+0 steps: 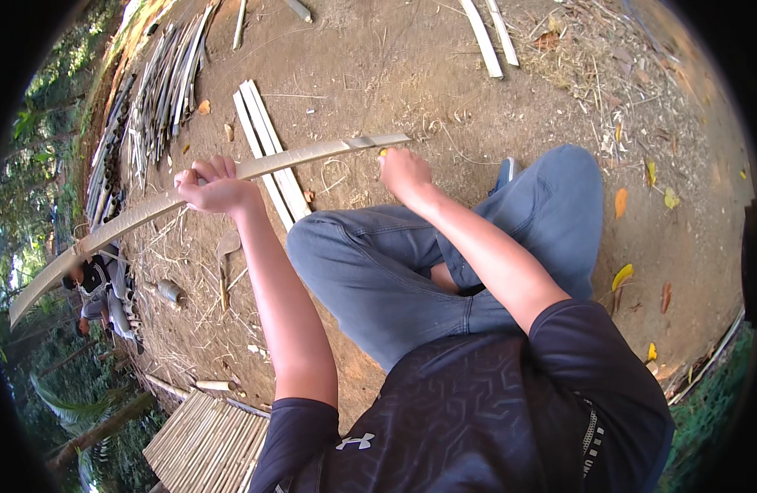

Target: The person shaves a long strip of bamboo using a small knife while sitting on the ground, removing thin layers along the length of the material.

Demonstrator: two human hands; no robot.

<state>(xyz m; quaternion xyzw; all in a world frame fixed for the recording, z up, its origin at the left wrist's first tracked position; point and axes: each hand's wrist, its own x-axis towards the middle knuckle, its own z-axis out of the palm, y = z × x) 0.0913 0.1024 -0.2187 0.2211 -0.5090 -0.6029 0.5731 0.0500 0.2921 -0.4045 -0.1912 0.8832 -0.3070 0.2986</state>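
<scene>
A long, pale split-bamboo strip (132,220) bows across the upper left, from near the rim to just past my right hand. My left hand (212,187) is closed around it, fingers curled over the top. At the strip's right end, my right hand (407,174) makes a fist around a tool with a small yellow end (384,152) showing. A dark grey patch lies on the strip beside that fist; whether it is a blade I cannot tell. My bent knees, in grey trousers (370,255), are below the strip.
Split bamboo slats (271,152) lie beyond my left knee, and more slats (482,37) lie farther off. Bamboo poles (171,82) are piled at far left. People (103,283) sit at the left edge. A bamboo-slat platform (206,440) stands at lower left. Leaves and shavings litter the dirt.
</scene>
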